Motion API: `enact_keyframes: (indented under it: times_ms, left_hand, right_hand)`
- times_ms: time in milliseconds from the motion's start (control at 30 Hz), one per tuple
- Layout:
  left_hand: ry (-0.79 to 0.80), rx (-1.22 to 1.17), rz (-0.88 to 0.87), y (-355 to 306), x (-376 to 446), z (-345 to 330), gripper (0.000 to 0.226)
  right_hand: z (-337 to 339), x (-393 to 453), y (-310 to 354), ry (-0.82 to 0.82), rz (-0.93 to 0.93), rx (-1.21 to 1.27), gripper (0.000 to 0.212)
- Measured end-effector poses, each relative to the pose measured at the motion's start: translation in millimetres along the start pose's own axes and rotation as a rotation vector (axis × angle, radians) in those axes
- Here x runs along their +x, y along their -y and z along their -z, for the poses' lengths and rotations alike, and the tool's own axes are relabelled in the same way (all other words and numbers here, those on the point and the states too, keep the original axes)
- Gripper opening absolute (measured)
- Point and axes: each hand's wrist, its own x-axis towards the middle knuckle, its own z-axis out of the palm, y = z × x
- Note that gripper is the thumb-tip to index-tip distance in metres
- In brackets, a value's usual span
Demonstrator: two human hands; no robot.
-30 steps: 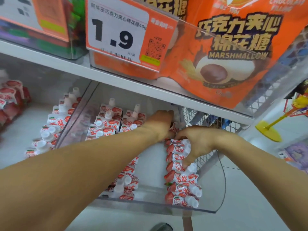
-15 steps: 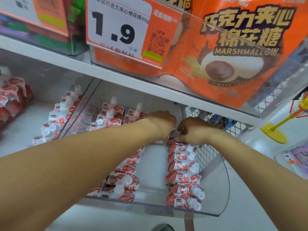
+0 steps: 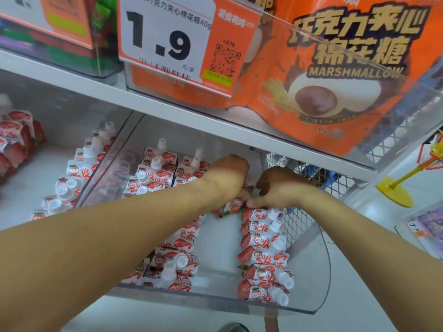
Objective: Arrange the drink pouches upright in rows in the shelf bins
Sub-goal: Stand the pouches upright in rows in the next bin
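At 12 o'clock a price tag [image 3: 165, 37] reads "1.9" with "40g" and a QR code; at 1 o'clock an orange bag [image 3: 335, 75] reads "MARSHMALLOW". Below the shelf edge [image 3: 167, 104], a clear bin [image 3: 321, 271] holds strawberry drink pouches [image 3: 261, 259] in a row toward 5 o'clock, white caps pointing right. The left hand [image 3: 227, 176] and right hand [image 3: 280, 188] meet at centre, fingers curled, pinching one strawberry pouch [image 3: 231, 206] at the row's far end. A bare strip of bin floor [image 3: 220, 248] runs between the two pouch rows. Wire mesh [image 3: 299, 212] lies beyond the bin's right wall.
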Motion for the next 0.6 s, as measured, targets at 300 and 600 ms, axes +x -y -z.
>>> enact_keyframes:
  times_ms: [300, 600]
  left_hand:
    - [0.113, 0.086, -0.015, 4.7, -13.7, 8.4, 0.061]
    - [0.027, 0.151, 0.064, 0.9, -19.2, 10.3, 0.016]
  right_hand:
    - [-1.5, -2.1, -1.3, -0.116, 0.237, 0.171, 0.027]
    - [-2.1, 1.8, -11.7, -0.182, 0.123, -0.179, 0.032]
